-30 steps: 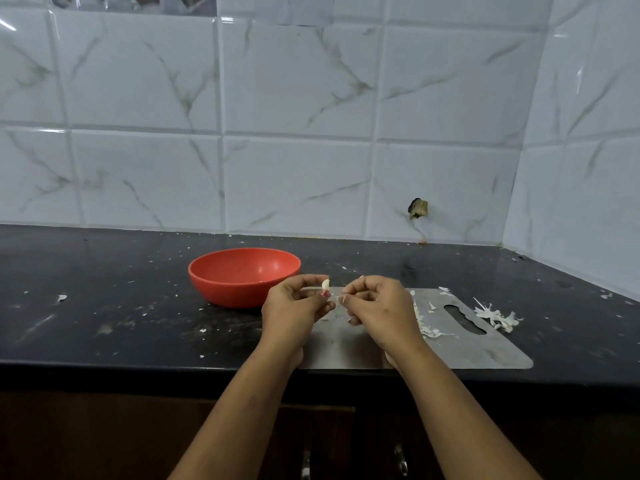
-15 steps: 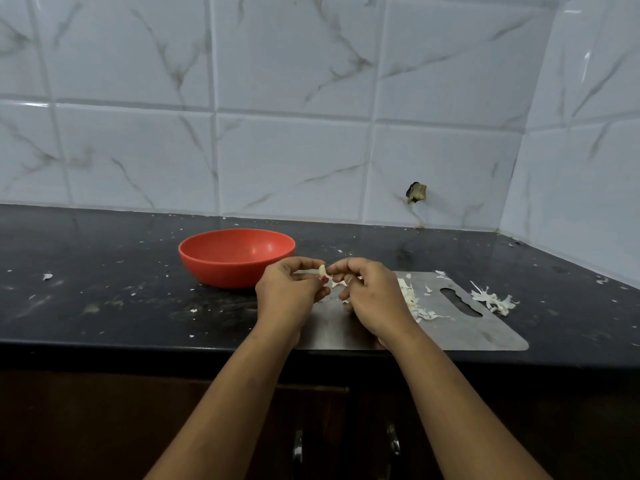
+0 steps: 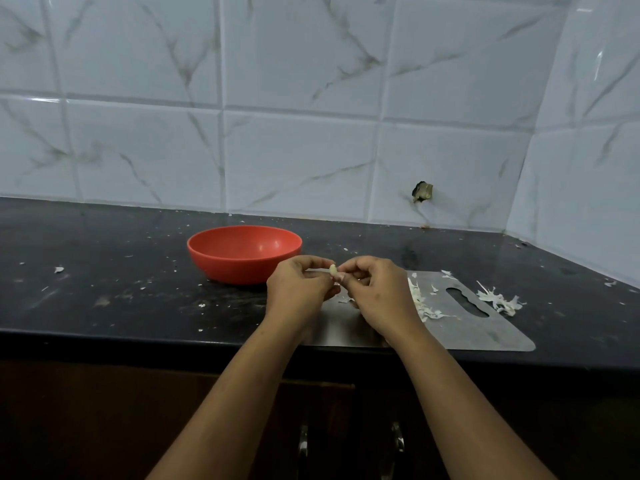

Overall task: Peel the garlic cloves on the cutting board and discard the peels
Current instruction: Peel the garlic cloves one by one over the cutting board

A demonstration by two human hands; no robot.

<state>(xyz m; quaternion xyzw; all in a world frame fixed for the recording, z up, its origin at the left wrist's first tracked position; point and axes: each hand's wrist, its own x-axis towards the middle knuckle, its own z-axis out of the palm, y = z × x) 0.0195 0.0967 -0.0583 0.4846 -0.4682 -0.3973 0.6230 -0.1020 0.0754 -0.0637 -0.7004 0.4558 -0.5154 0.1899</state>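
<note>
A small pale garlic clove [image 3: 332, 270] is held up between my two hands above the left end of the steel cutting board [image 3: 485, 332]. My left hand [image 3: 299, 289] pinches the clove with thumb and fingertips. My right hand [image 3: 375, 292] has its fingers curled and pinches at the clove's right side, where a bit of skin shows. White garlic peels [image 3: 424, 304] lie in a strip on the board just right of my right hand. More peels [image 3: 500, 299] sit on the counter past the board's handle slot.
A red bowl [image 3: 244, 252] stands on the black counter [image 3: 104, 271] just left of and behind my hands; its inside is hidden. Small peel flecks dot the counter. Tiled walls close the back and right. The counter's front edge lies under my forearms.
The two hands stay together on the clove and have worked at its skin. The camera has tilted, so everything shifts a little in view.
</note>
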